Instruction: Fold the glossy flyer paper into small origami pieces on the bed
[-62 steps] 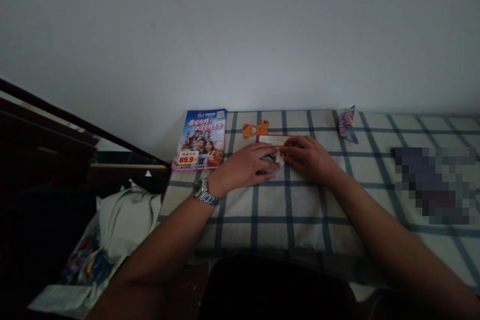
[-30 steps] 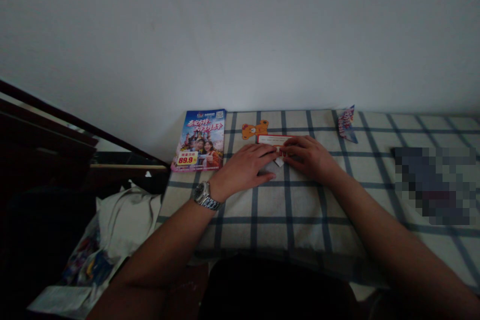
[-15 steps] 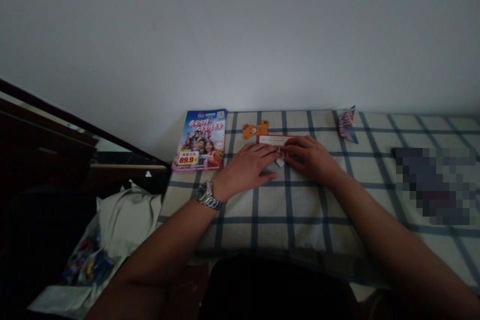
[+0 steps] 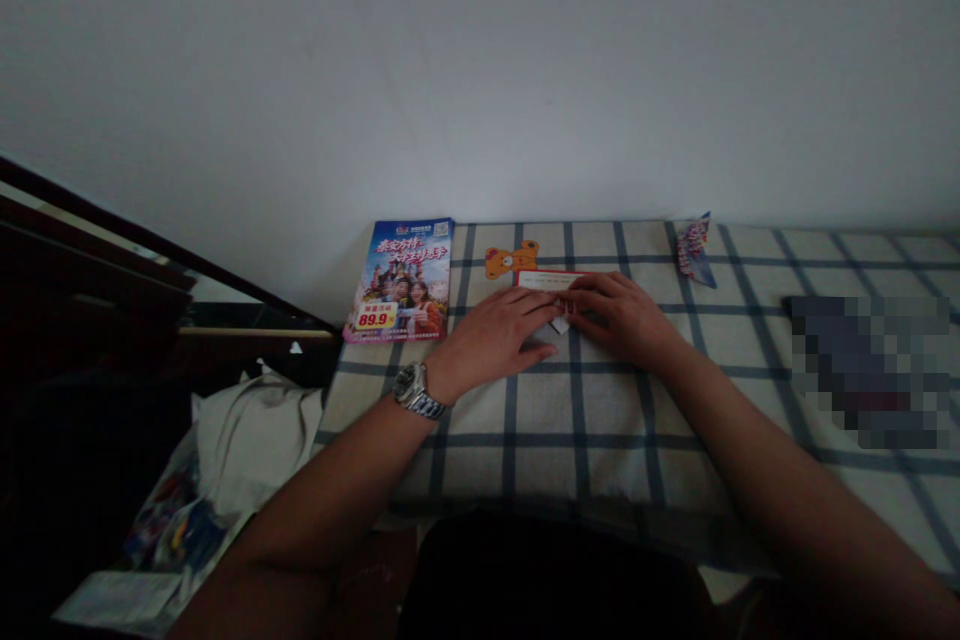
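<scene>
A folded sheet of paper point(image 4: 551, 279), white with a red edge, lies on the checked cloth in front of me, mostly covered by my hands. My left hand point(image 4: 504, 328) rests flat over its left part, fingers stretched to the right and thumb apart. From the other side, my right hand point(image 4: 616, 316) has its fingers bent and closed on the paper at the middle. A small white corner point(image 4: 560, 324) pokes out below the fingertips. How the folds run under the fingers is hidden.
A printed flyer stack point(image 4: 405, 280) lies at the left by the wall. A folded colourful paper piece point(image 4: 694, 250) stands at the back right. A blurred dark flat object point(image 4: 847, 360) lies farther right. White bags point(image 4: 259, 430) sit below the left edge.
Both hands stay in nearly the same place on the paper. The fingertips have shifted very slightly at the small white corner.
</scene>
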A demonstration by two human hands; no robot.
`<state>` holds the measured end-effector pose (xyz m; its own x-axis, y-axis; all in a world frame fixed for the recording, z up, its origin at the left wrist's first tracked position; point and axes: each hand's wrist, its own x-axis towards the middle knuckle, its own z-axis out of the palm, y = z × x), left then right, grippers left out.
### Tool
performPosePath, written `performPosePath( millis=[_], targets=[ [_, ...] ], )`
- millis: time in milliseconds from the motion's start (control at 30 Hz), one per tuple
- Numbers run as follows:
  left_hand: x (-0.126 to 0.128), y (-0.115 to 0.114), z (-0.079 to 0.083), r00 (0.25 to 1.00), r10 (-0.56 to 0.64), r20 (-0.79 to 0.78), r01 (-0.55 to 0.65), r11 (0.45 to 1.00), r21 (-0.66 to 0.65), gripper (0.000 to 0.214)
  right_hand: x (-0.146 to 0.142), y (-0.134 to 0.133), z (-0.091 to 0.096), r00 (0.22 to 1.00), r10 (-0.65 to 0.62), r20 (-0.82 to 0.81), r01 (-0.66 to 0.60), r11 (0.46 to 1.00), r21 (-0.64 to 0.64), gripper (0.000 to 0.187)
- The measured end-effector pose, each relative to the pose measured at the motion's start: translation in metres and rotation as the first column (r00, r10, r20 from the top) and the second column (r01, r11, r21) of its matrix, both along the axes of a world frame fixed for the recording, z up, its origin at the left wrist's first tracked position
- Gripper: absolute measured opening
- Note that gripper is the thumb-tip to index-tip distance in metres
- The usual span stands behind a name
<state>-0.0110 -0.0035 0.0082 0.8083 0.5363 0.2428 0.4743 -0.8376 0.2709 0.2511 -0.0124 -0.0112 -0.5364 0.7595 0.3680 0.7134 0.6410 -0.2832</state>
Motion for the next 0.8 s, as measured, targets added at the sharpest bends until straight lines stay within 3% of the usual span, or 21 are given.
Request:
performPosePath(
  millis=[800],
  targets=[
    [0.0051, 0.0015, -0.0065, 1.0, -0.015, 0.0, 0.015, 0.999, 0.029, 0.052, 0.0048, 0.0039, -0.0048, 0.997, -0.061, 0.044, 0.06, 0.998, 0.024, 0.031]
  ],
)
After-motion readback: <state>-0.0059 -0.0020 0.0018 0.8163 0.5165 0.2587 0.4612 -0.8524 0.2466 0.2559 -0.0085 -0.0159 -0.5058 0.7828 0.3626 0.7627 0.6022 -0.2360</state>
